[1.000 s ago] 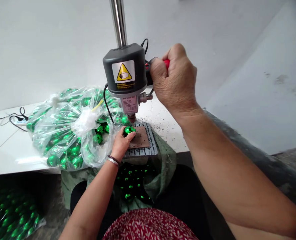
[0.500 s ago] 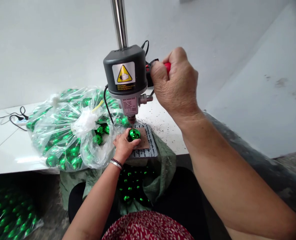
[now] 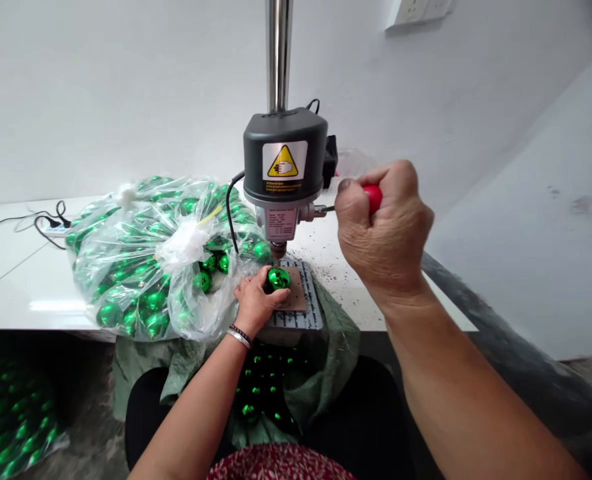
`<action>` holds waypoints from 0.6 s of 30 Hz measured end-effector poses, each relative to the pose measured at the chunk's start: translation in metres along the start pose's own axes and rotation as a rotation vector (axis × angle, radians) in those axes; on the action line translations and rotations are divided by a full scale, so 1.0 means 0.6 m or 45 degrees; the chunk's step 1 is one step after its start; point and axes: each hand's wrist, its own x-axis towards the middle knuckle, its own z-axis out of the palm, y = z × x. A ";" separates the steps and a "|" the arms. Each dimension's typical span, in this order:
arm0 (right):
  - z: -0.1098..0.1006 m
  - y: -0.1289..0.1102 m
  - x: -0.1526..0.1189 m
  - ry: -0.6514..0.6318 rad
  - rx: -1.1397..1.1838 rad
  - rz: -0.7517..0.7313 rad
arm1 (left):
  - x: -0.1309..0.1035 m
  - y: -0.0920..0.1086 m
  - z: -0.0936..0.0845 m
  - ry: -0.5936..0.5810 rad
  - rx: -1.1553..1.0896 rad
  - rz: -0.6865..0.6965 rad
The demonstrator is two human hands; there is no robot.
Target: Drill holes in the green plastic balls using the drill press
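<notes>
My left hand (image 3: 257, 299) holds a shiny green ball (image 3: 279, 279) between thumb and fingers, on a brown board (image 3: 297, 299) over the patterned base. Right above the ball is the chuck of a small bench drill (image 3: 286, 157); its thin bit comes down to the ball's top, and I cannot tell how deep it reaches. Around the red knob (image 3: 373, 199) of the drill's feed lever, my right hand (image 3: 389, 233) is closed, to the right of the machine.
A clear plastic bag (image 3: 141, 267) full of green balls lies left of the drill. More green balls sit in the green cloth (image 3: 326, 373) at my lap and in a bag (image 3: 16, 413) on the floor. Dark shavings scatter the white table (image 3: 361, 293). A power strip (image 3: 56, 230) lies far left.
My right hand has pulled the lever knob down, below its earlier height beside the motor housing. The left hand keeps the ball under the drill. The whole view has shifted somewhat.
</notes>
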 end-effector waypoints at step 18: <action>0.009 0.015 -0.048 0.206 -0.038 -0.100 | 0.000 -0.009 0.007 0.016 0.028 0.018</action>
